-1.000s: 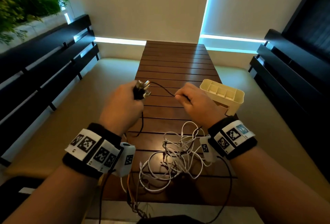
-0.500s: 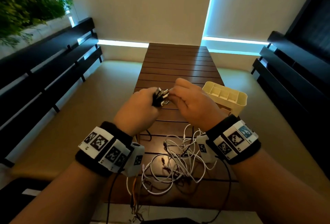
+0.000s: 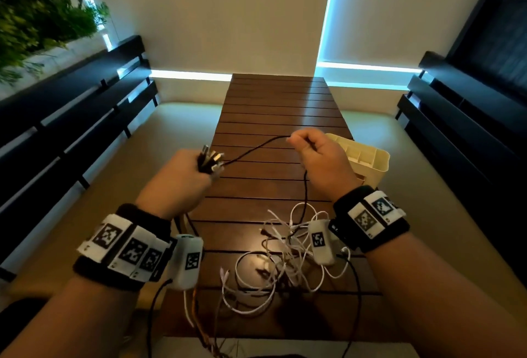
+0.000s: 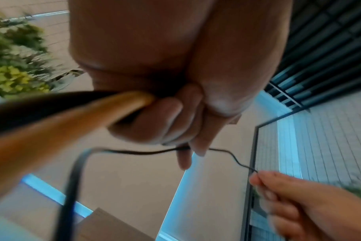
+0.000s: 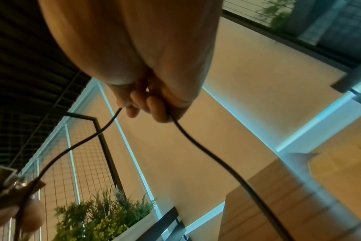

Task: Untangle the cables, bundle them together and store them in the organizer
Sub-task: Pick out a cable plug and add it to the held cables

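**Drawing the black lead clear of the pile**

Dark slatted benches flank a narrow slatted wooden table (image 3: pixel 273 118), with a planter of greenery high on the left. Over the table's left side, the left hand (image 3: pixel 176 178) is clenched round a clutch of cable ends (image 3: pixel 210 159), their metal plugs fanned out above the fist; the left wrist view shows an orange cable (image 4: pixel 76 117) and a dark one gripped in the same fist and trailing back toward the person. From that clutch a thin black cable (image 3: pixel 251 149) arcs across to the right hand (image 3: pixel 319 158), whose fingertips pinch it while the rest drops from the heel of the hand toward the pile. Below, near the table's front edge, a tangle of white cables (image 3: pixel 279 255) lies loose, and the black lead seems to run down into it. Farther right, the cream organizer (image 3: pixel 370 161) stands behind the right hand, its compartments showing nothing inside.

To do this step well, I judge the left fist should hold firm as an anchor while the right hand slides along the lead in short, slack pulls, lifting rather than yanking. Watch where black meets white: a hard tug would likely tighten a loop or drag the whole pile. Free any crossing before gathering more.
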The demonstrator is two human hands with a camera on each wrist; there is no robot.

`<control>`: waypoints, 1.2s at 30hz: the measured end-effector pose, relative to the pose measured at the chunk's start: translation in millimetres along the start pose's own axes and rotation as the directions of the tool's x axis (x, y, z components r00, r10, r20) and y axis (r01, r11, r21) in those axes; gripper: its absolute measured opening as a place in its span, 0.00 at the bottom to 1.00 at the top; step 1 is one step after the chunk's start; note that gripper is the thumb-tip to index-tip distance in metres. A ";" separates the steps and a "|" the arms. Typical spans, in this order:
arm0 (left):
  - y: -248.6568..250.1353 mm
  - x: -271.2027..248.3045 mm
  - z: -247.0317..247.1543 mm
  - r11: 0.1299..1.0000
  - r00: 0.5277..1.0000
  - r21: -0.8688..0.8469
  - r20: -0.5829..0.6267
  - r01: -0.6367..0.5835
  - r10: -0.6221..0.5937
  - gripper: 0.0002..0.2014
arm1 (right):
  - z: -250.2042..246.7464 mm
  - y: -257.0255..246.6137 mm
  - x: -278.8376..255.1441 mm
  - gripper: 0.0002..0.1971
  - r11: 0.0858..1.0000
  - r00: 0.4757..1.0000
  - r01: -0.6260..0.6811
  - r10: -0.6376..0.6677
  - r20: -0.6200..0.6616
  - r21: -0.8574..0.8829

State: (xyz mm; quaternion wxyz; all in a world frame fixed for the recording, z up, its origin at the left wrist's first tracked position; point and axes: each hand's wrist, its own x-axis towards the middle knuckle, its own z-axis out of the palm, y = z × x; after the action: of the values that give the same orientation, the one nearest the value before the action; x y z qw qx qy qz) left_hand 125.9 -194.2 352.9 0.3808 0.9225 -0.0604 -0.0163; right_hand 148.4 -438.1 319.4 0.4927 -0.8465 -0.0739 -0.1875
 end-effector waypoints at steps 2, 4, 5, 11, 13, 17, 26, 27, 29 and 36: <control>-0.1 -0.6 4.8 1.000 0.999 -0.012 -0.028 0.022 -0.022 0.06 | -2.4 -1.0 5.4 0.04 0.985 0.993 0.115 -0.116 0.003 -0.125; 7.7 -2.8 5.2 0.998 0.990 -0.065 -0.141 -0.008 -0.001 0.03 | -1.0 1.8 8.9 0.05 0.946 0.976 0.218 -0.209 0.064 -0.239; 10.9 -2.9 4.7 0.996 0.978 -0.073 -0.205 -0.051 0.035 0.05 | 1.2 3.4 9.5 0.06 0.924 0.964 0.266 -0.248 0.099 -0.276; 35.9 -1.4 18.6 0.971 0.972 0.064 -0.030 -0.230 0.232 0.08 | 17.3 -17.2 4.8 0.08 0.817 0.864 0.504 -0.475 0.168 -0.280; 35.5 1.1 22.0 0.973 0.975 0.087 -0.028 -0.215 0.218 0.13 | 17.1 -22.1 3.5 0.08 0.801 0.844 0.536 -0.508 0.168 -0.267; 34.1 2.8 19.7 0.980 0.983 0.095 -0.019 -0.178 0.180 0.16 | 16.3 -11.1 -4.5 0.08 0.841 0.879 0.476 -0.446 0.168 -0.259; 31.8 3.5 30.7 0.956 0.954 0.035 -0.063 -0.291 0.293 0.10 | 15.0 -15.3 -15.7 0.04 0.915 0.922 0.381 -0.365 0.128 -0.132; 33.2 1.5 29.4 0.951 0.945 -0.002 -0.113 -0.309 0.307 0.09 | 15.1 -15.5 -17.9 0.04 0.938 0.939 0.332 -0.318 0.131 -0.097; 35.4 -0.5 23.7 0.940 0.926 -0.107 -0.235 -0.325 0.294 0.09 | 18.0 -10.3 -22.2 0.05 0.982 0.971 0.188 -0.183 0.156 -0.021; 25.9 -0.4 -7.5 0.953 0.943 -0.252 -0.322 -0.167 0.080 0.08 | 20.3 26.6 -31.5 0.12 0.968 0.962 -0.214 0.185 0.199 0.135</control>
State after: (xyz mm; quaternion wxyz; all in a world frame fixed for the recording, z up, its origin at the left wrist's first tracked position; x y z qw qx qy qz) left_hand 123.5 -207.1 376.4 0.5103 0.8461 -0.0556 0.1437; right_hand 132.7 -432.2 276.6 0.5645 -0.8225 -0.0480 -0.0511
